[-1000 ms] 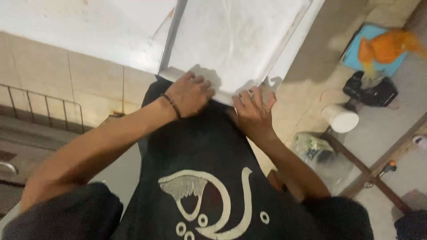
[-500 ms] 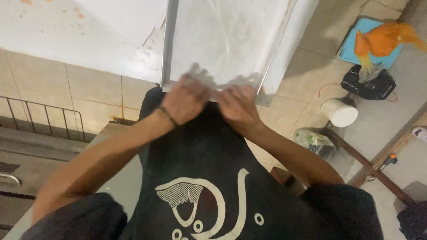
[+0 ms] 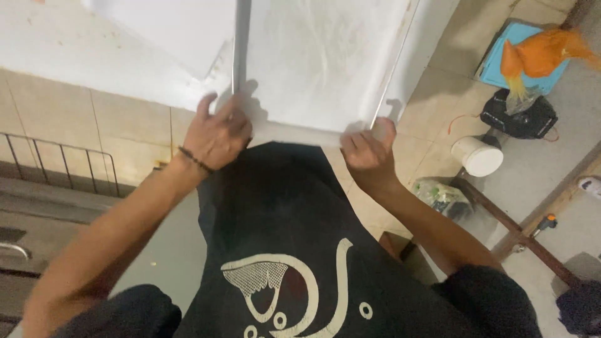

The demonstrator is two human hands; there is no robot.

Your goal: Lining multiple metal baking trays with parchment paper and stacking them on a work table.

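A black T-shirt [image 3: 275,225] with a white printed design lies over a white padded board [image 3: 313,62] with metal edges. My left hand [image 3: 216,134], with a dark band at the wrist, grips the shirt's upper left edge at the board's near end. At the upper right edge, my right hand [image 3: 369,153] pinches the fabric by the board's corner. The two hands are spread apart, and the shirt's top edge is stretched between them.
A tiled floor lies below. To the right are a white tub [image 3: 479,155], a black bag [image 3: 518,117], orange cloth on a blue box [image 3: 532,53], a clear plastic bag [image 3: 438,194] and a metal frame leg [image 3: 519,235]. A wire rack [image 3: 56,159] stands at the left.
Both hands were close together at the board's near edge; now they have spread apart to its two corners, pulling the shirt's top edge wide. The view has moved closer.
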